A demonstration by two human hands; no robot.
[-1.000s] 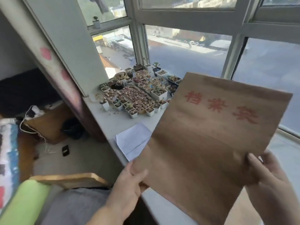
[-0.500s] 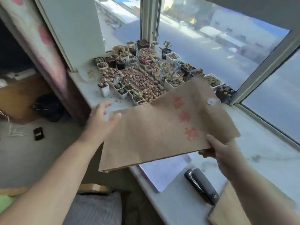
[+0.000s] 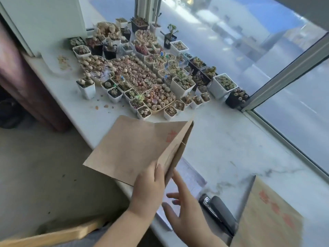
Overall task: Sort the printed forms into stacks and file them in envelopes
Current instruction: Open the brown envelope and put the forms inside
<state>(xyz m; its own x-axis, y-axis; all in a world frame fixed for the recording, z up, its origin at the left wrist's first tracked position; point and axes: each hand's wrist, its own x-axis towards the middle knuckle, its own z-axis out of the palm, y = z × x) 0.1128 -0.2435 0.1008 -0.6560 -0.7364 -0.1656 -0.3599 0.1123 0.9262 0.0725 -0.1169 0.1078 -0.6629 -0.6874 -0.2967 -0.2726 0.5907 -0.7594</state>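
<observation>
A brown kraft envelope with red printed characters is held above the front edge of the white windowsill. My left hand grips its lower corner, thumb on top. My right hand hovers just right of it with fingers spread and straight, over a white printed sheet that lies on the sill, partly hidden by both hands. A second brown envelope with red characters lies at the bottom right.
A dark stapler lies on the sill between the sheet and the second envelope. Many small pots of succulents crowd the far left of the sill. Window glass runs along the right. A wooden chair edge shows at the bottom left.
The envelope has come down and turned edge-on toward me. My left hand shifted from its far-left edge to the near corner. My right hand let go of it and opened over the sheet.
</observation>
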